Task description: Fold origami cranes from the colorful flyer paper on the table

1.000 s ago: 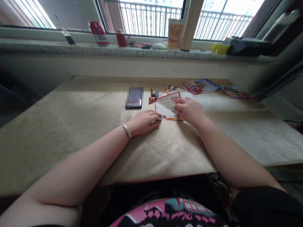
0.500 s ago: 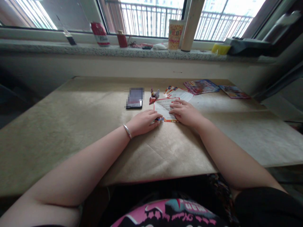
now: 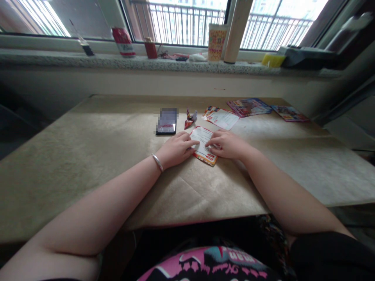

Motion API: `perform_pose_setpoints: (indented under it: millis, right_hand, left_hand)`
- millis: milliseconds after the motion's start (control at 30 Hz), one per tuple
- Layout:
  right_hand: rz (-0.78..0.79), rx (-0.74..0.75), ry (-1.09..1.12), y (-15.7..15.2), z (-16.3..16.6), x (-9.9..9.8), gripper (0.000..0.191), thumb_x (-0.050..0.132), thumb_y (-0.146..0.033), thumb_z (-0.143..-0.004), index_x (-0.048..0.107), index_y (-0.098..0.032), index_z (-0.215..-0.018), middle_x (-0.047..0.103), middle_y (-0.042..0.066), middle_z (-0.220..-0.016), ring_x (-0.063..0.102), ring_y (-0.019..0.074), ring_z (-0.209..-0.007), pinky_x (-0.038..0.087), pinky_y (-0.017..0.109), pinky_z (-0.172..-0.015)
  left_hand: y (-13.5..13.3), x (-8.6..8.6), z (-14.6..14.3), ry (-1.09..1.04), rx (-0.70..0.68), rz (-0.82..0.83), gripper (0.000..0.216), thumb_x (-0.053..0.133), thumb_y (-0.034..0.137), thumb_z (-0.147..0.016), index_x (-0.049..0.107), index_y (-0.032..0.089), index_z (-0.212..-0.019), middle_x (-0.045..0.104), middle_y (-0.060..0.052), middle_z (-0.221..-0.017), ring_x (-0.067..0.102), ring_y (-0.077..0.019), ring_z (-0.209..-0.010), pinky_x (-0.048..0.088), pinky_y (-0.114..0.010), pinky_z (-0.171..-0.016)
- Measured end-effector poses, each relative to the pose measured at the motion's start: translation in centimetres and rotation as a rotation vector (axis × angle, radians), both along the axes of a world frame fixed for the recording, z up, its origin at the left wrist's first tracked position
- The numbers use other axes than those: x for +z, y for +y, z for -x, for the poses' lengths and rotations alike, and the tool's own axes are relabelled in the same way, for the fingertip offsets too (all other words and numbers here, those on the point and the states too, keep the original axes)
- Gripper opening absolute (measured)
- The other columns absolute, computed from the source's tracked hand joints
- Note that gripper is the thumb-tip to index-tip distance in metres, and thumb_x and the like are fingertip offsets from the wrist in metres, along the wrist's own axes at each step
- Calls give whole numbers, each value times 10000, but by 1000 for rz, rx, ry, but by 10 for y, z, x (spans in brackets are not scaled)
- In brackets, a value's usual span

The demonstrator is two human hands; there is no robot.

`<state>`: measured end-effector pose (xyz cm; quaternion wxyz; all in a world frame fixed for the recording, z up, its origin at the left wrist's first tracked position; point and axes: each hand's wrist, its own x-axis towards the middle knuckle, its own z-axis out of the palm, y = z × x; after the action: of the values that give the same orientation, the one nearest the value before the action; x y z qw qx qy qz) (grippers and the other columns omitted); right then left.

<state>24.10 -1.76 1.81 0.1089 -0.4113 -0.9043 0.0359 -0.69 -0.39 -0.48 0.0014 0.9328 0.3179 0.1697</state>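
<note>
A printed paper sheet, white with red labels and an orange patterned edge, lies at a slant on the table between my hands. My left hand holds its left edge, index finger resting on top. On the right edge, my right hand has its fingers bent and grips the paper; some fingertips are hidden beneath the hand. Just beyond the sheet is a small folded paper figure in red, yellow and grey. A phone lies face up behind my left hand.
More printed sheets lie fanned behind my right hand. Colourful stacks of paper and another small pile are at the back right. The windowsill holds a red can, a patterned cup and a yellow object.
The sheet has been turned and pulled slightly nearer, so its orange edge now slants toward me. My right hand has moved a little nearer, fingers more curled. The left hand has shifted slightly.
</note>
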Motion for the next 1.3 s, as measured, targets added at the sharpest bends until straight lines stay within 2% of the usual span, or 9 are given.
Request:
perform_pose_setpoints:
  millis: [167, 267, 367, 433, 567, 667, 833, 1100, 1300]
  right_hand:
    - [26, 54, 59, 1, 2, -5, 250, 584, -269, -850, 765, -242, -1019, 697, 70, -1020, 618, 204, -948, 474, 356, -916]
    - [26, 97, 94, 1, 4, -7, 225, 601, -270, -842, 758, -226, -997, 684, 75, -1129, 613, 213, -1046, 456, 371, -981]
    - [60, 130, 109, 0, 4, -6, 235, 622, -251, -817, 732, -206, -1020, 673, 87, -1187, 605, 222, -1108, 451, 382, -1006]
    - [95, 136, 107, 0, 3, -5, 259, 629, -260, -812, 717, -204, -1048, 671, 90, -1202, 609, 223, -1112, 458, 384, -1003]
    - [140, 161, 94, -1, -2, 1, 286, 635, -281, -804, 715, -208, -1069, 677, 90, -1201, 620, 220, -1106, 464, 368, -996]
    - [154, 179, 96, -2, -4, 5, 286, 637, -265, -791, 723, -216, -1059, 698, 79, -1155, 643, 211, -1061, 478, 353, -970]
    - [166, 181, 118, -2, -5, 6, 263, 646, -287, -786, 740, -228, -1024, 700, 73, -1160, 645, 211, -1055, 475, 360, -976]
    - [214, 160, 96, 0, -11, 8, 361, 587, -116, -717, 752, -246, -1011, 682, 50, -1208, 633, 205, -1091, 494, 338, -958]
    - [259, 157, 110, 0, -13, 10, 457, 544, -55, -662, 747, -241, -1026, 672, 42, -1229, 609, 215, -1139, 461, 357, -1017]
  left_hand:
    - [0, 0, 0, -11, 7, 41, 310, 462, 348, -947, 686, 210, -1110, 617, -93, -1028, 549, -234, -1052, 468, -410, -976]
    - [0, 0, 0, -19, -44, 68, 276, 477, 324, -938, 667, 179, -1075, 623, -102, -1181, 546, -238, -1151, 444, -414, -1033]
    - [-1, 1, 0, 9, -66, 120, 279, 520, 330, -917, 631, 153, -1103, 563, -115, -1355, 486, -249, -1286, 384, -415, -1107]
    - [-3, 2, 0, 48, -41, 163, 374, 549, 401, -904, 599, 149, -1175, 528, -123, -1406, 449, -261, -1332, 336, -434, -1140]
    - [-5, 4, -1, 126, -30, 210, 725, 588, 601, -839, 432, 183, -1410, 439, -129, -1487, 377, -299, -1387, 235, -502, -1172]
    - [-4, 4, -1, 137, -49, 198, 831, 615, 655, -792, 402, 192, -1448, 424, -140, -1489, 375, -317, -1380, 245, -479, -1164]
    - [-1, 0, 1, 130, -62, 173, 783, 588, 663, -811, 453, 198, -1426, 438, -146, -1466, 400, -311, -1356, 311, -418, -1130]
    - [2, -2, 4, 186, -89, 190, 719, 466, 613, -915, 378, 180, -1482, 276, -125, -1578, 214, -314, -1466, 204, -443, -1186]
    - [4, -3, 5, 205, -78, 199, 654, 348, 591, -970, 348, 204, -1497, 266, -103, -1581, 207, -286, -1472, 174, -434, -1194]
